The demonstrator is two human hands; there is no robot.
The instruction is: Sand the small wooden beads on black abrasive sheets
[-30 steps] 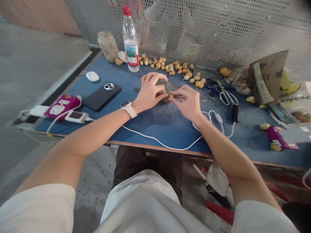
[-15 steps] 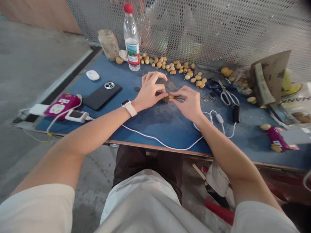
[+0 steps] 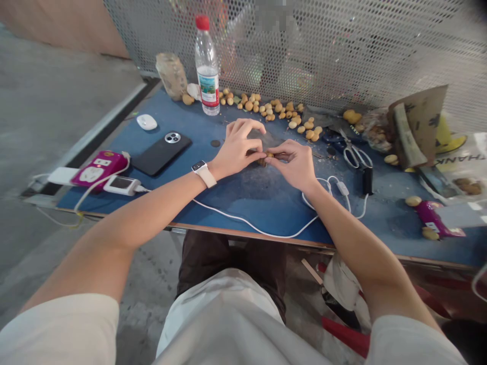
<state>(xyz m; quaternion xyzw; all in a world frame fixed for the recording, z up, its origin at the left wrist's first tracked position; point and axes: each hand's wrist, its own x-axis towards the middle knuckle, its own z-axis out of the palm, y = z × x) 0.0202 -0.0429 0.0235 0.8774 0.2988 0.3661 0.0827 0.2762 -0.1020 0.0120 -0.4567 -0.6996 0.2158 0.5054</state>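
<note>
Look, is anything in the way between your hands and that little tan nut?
Nothing visible is in the way. The left hand and the right hand both touch the small tan nut, and their fingertips pinch it from either side.

Table [image 3: 243, 197] layout: my left hand [image 3: 238, 147] and right hand [image 3: 294, 165] meet mid-table with a small lump [image 3: 263, 161] between them, and the phone [image 3: 161, 153], mouse [image 3: 146, 121] and power strip [image 3: 99, 169] sit to the left. Far edge runs along a perforated metal screen [image 3: 342, 50], with the water bottle [image 3: 207, 66] left of centre and loose round nuts [image 3: 266, 109] running right from it, just beyond my hands. Scissors [image 3: 355, 157] lie right of my right hand, a cardboard scrap [image 3: 418, 121] sits further right, and a cable [image 3: 247, 221] loops on the table nearer me than my hands.
</note>
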